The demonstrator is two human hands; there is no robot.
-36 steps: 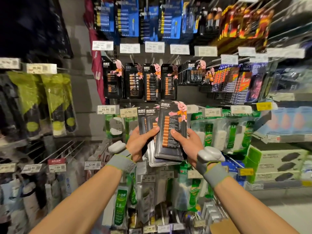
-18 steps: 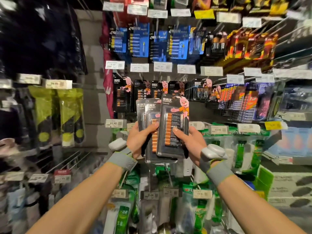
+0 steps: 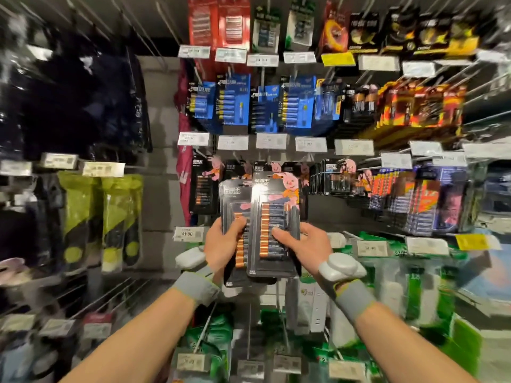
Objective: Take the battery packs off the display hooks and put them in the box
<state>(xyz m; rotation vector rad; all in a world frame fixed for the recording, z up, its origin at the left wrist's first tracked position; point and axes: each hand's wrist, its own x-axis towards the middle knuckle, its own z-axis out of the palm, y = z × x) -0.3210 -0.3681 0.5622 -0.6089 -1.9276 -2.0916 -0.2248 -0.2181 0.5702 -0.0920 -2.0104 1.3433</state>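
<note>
A plain grey panelled back wall [image 3: 159, 111] is showing between the racks of a shop display. Thin bare metal peg hooks [image 3: 110, 294] are jutting out at lower left. White paper price labels [image 3: 233, 142] are hanging in rows at the hook ends, with one yellow label [image 3: 470, 241] sitting among them at right. Lime-green and black plastic pouches [image 3: 99, 217] are hanging at left, with dark blurred goods [image 3: 83, 100] above them. Green-and-white packaged goods [image 3: 401, 286] are filling the lower right. Dim light is leaving the top dark.
</note>
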